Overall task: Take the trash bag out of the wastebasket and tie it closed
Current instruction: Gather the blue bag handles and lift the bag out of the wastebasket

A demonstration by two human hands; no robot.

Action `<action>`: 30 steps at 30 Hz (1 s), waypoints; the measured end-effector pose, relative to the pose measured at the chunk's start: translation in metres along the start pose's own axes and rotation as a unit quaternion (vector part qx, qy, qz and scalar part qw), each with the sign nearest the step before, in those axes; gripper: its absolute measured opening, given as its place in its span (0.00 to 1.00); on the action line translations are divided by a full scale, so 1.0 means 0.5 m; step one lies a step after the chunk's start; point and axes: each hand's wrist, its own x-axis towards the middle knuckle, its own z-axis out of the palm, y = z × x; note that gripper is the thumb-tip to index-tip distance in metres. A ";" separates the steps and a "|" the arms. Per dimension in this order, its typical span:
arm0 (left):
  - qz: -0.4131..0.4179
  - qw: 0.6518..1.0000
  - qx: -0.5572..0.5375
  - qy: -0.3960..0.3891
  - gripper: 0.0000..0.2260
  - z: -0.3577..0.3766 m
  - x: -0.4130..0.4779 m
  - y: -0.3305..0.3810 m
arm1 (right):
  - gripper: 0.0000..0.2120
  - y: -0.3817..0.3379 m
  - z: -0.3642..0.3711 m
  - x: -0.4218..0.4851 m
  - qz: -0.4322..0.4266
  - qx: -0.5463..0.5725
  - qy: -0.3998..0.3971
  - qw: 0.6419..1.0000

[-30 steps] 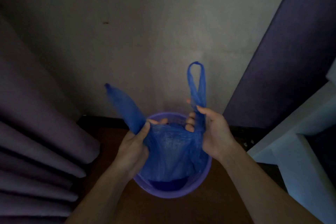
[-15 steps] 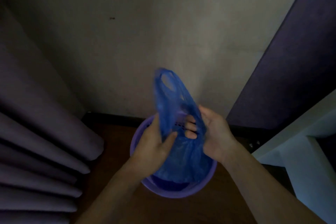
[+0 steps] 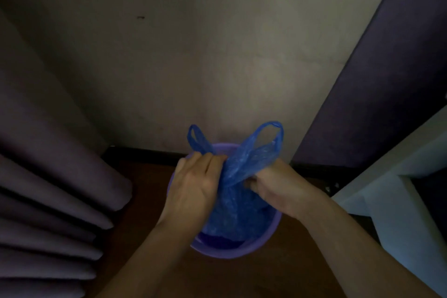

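Observation:
A blue plastic trash bag (image 3: 235,210) sits inside a round purple wastebasket (image 3: 227,253) on the brown floor. Its two handle loops stick up above my hands, a narrow one on the left (image 3: 196,139) and a wider one on the right (image 3: 262,147). The handles cross between my hands. My left hand (image 3: 193,185) grips the bag's gathered neck at the left loop. My right hand (image 3: 273,185) is closed on the plastic under the right loop. The bag's lower part is hidden in the basket.
A plain wall (image 3: 217,68) stands directly behind the basket. Folded purple curtains (image 3: 48,189) hang at the left. A dark panel (image 3: 387,92) and a white piece of furniture (image 3: 391,191) stand at the right.
The handles, held apart a second ago, were brought together and now cross over each other. Both hands have drawn in close over the basket.

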 end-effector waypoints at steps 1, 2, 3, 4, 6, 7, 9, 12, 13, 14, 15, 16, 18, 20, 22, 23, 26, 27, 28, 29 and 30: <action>-0.010 1.000 0.005 -0.005 0.11 -0.001 0.000 -0.004 | 0.11 0.002 -0.008 0.000 -0.023 -0.054 -0.018 0.998; -0.015 1.000 0.011 -0.008 0.10 0.000 0.002 -0.005 | 0.09 -0.003 -0.014 -0.005 -0.056 -0.129 -0.014 0.990; -0.025 0.999 0.016 -0.014 0.10 -0.001 0.003 -0.005 | 0.08 -0.005 -0.029 -0.009 -0.117 -0.207 0.027 0.971; -0.030 0.999 0.026 -0.008 0.10 0.001 0.003 -0.004 | 0.06 -0.011 -0.037 -0.019 -0.198 -0.272 0.085 0.938; -0.038 0.998 0.045 -0.018 0.10 0.003 0.006 0.002 | 0.15 -0.028 -0.044 -0.044 -0.364 -0.406 0.187 0.817; -0.034 0.998 0.046 -0.026 0.11 0.002 0.008 0.005 | 0.20 -0.037 -0.036 -0.060 -0.418 -0.465 0.182 0.759; -0.010 0.999 0.024 -0.039 0.14 0.003 0.008 0.007 | 0.28 -0.038 -0.009 -0.077 -0.448 -0.586 0.115 0.665; 0.044 0.996 -0.003 -0.077 0.19 0.005 0.013 0.005 | 0.34 -0.008 0.014 -0.065 -0.367 -0.713 0.054 0.596; 0.054 0.994 -0.010 -0.091 0.20 0.006 0.015 0.005 | 0.34 0.003 0.010 -0.057 -0.328 -0.730 0.054 0.597; 0.059 0.993 -0.025 -0.096 0.21 0.007 0.017 0.005 | 0.34 0.013 0.002 -0.049 -0.301 -0.738 0.057 0.601; 0.059 0.991 -0.051 -0.107 0.20 0.007 0.018 0.004 | 0.32 0.019 -0.004 -0.043 -0.282 -0.741 0.053 0.607; 0.062 0.988 -0.085 -0.109 0.19 0.006 0.018 0.003 | 0.30 0.021 -0.007 -0.040 -0.279 -0.732 0.043 0.620; 0.059 0.981 -0.145 -0.112 0.16 0.001 0.017 0.002 | 0.27 0.018 -0.004 -0.035 -0.281 -0.695 0.019 0.662; 0.060 0.977 -0.179 -0.099 0.14 -0.003 0.013 -0.004 | 0.26 0.010 -0.002 -0.037 -0.294 -0.656 0.008 0.696; 0.065 0.973 -0.203 -0.088 0.12 -0.005 0.013 -0.011 | 0.26 -0.002 -0.008 -0.040 -0.301 -0.622 0.002 0.723; 0.068 0.970 -0.214 -0.088 0.12 -0.004 0.014 -0.014 | 0.24 -0.009 -0.015 -0.040 -0.314 -0.599 -0.003 0.736; 0.062 0.962 -0.245 -0.100 0.07 -0.001 0.012 -0.019 | 0.19 -0.014 -0.032 -0.030 -0.379 -0.541 -0.023 0.750; 0.058 0.959 -0.260 -0.100 0.06 -0.001 0.011 -0.019 | 0.17 -0.011 -0.037 -0.026 -0.387 -0.518 -0.026 0.762; 0.054 0.955 -0.274 -0.096 0.07 -0.003 0.010 -0.018 | 0.15 -0.007 -0.041 -0.022 -0.389 -0.494 -0.024 0.777; 0.051 0.952 -0.286 -0.093 0.07 -0.005 0.010 -0.016 | 0.14 -0.002 -0.045 -0.018 -0.383 -0.467 -0.015 0.796; 0.048 0.950 -0.296 -0.091 0.07 -0.006 0.010 -0.013 | 0.13 0.001 -0.048 -0.014 -0.369 -0.436 0.000 0.821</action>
